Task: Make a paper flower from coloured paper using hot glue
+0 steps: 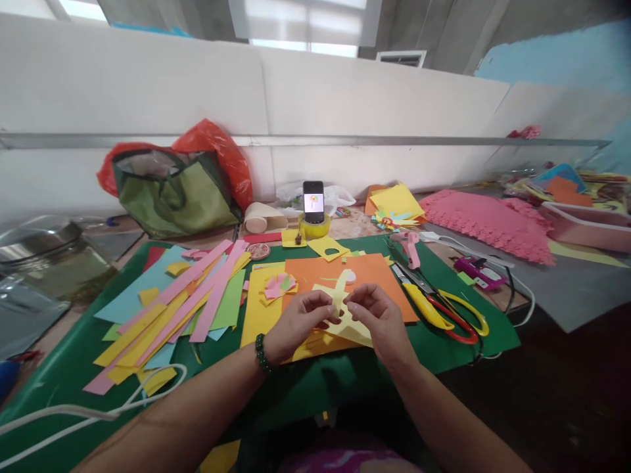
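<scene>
A pale yellow paper strip (341,284) stands up between my hands, over the orange sheet (379,268). My left hand (306,320), with a green bead bracelet on its wrist, pinches the strip's lower end between thumb and fingers. My right hand (378,316) has its thumb and forefinger closed together at the strip's right side; what lies between those fingertips is too small to make out. Beneath both hands lies a pale yellow sheet (355,332) with cut-outs. A pink paper flower (280,286) rests on yellow paper to the left.
Pink and yellow paper strips (182,309) pile up at left. To the right lie scissors (446,299), a yellow-handled cutter (421,295) and a pink glue gun (408,248). A phone (314,201) leans upright on a tape roll (315,226). A white cable (98,415) crosses the front left.
</scene>
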`<state>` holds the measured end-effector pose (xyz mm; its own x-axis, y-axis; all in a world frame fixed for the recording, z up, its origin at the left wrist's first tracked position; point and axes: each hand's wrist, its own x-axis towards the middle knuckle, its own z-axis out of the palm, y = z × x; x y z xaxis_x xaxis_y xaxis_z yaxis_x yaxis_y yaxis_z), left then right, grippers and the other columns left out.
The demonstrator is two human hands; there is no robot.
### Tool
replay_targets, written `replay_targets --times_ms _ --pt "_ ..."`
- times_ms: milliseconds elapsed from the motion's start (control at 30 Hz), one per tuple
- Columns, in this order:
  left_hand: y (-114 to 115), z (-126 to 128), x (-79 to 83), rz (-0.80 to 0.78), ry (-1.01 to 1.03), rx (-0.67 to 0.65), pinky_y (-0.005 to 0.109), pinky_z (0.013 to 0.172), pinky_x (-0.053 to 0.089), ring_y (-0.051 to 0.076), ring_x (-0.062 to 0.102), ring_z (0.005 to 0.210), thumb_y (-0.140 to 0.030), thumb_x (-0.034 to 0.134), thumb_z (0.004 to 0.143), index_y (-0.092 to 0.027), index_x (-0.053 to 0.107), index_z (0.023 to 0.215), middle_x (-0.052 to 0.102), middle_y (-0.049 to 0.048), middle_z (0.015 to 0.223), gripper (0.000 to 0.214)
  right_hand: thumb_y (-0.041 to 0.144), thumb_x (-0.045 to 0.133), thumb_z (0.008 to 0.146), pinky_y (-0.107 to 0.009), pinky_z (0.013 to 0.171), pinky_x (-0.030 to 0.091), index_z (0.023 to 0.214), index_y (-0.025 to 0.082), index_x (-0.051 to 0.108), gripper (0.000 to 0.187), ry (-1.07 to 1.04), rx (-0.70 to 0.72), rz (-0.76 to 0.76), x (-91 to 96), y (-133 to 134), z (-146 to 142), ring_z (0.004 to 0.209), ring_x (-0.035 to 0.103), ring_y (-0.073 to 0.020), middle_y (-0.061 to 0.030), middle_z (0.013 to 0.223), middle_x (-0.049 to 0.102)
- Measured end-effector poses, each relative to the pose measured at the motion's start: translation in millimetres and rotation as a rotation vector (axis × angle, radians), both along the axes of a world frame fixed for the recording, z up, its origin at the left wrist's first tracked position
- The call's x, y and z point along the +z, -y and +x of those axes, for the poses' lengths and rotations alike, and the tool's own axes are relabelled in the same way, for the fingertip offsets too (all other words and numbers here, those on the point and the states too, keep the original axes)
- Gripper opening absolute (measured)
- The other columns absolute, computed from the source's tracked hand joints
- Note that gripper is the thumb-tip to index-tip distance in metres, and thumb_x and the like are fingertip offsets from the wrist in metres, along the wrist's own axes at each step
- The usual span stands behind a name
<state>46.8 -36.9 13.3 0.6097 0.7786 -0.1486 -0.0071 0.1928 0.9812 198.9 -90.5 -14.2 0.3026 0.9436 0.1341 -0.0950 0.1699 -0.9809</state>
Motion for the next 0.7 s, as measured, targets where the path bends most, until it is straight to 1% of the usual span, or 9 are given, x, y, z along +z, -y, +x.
replay_targets --times_ms 100,233,367,467,600,700 --pt "1.2 0.5 0.3 0.031 -0.003 -0.065 0.025 0.066 0.046 0.015 0.064 0.072 -0.034 0.069 0.070 -0.015 0.058 0.068 0.067 0.0030 0.073 0.022 0.038 0.076 0.066 -0.027 0.063 0.049 0.084 0.022 0.052 0.034 0.004 0.036 -0.031 1.9 0.9 1.4 0.071 0.058 -0.0146 -0.0002 0.077 0.061" --pt "0.7 2.0 -4.8 0.024 0.019 -0.069 0.026 0.066 0.047 0.014 0.063 0.067 -0.036 0.071 0.069 -0.015 0.056 0.068 0.065 0.0020 0.067 0.025 0.039 0.075 0.068 -0.027 0.062 0.050 0.086 0.022 0.051 0.035 0.044 0.055 -0.051 1.1 0.8 0.3 0.068 0.058 -0.0139 0.0006 0.073 0.059" --pt "0.2 2.5 -8.0 0.025 0.036 -0.056 0.027 0.067 0.049 0.015 0.064 0.066 -0.038 0.074 0.068 -0.016 0.054 0.067 0.063 0.0006 0.064 0.029 0.038 0.075 0.066 -0.028 0.061 0.050 0.084 0.023 0.049 0.035 0.080 0.002 -0.032 1.3 0.2 -2.2 0.065 0.058 -0.0138 0.0015 0.070 0.059" --pt "-0.3 2.1 -7.8 0.037 0.065 -0.052 0.028 0.069 0.050 0.015 0.064 0.067 -0.040 0.074 0.069 -0.016 0.055 0.069 0.063 0.0010 0.067 0.031 0.037 0.073 0.068 -0.029 0.062 0.052 0.083 0.023 0.047 0.033 0.145 -0.057 0.007 2.3 2.0 -4.3 0.066 0.060 -0.0148 0.0004 0.073 0.062" --pt "-2.3 1.4 -9.0 0.082 0.053 -0.037 0.026 0.067 0.048 0.015 0.063 0.068 -0.040 0.071 0.071 -0.016 0.056 0.070 0.062 0.0009 0.068 0.029 0.035 0.071 0.070 -0.030 0.063 0.053 0.081 0.023 0.051 0.026 0.273 -0.068 0.044 1.6 4.0 -5.7 0.065 0.060 -0.0140 -0.0011 0.080 0.063" --pt "-3.2 1.1 -9.9 0.130 0.023 -0.033 0.025 0.066 0.046 0.013 0.059 0.066 -0.037 0.070 0.071 -0.016 0.058 0.070 0.060 0.0001 0.066 0.024 0.034 0.070 0.071 -0.030 0.063 0.053 0.080 0.023 0.052 0.023 0.320 -0.077 0.048 0.0 2.5 -5.2 0.066 0.060 -0.0143 -0.0010 0.078 0.062"
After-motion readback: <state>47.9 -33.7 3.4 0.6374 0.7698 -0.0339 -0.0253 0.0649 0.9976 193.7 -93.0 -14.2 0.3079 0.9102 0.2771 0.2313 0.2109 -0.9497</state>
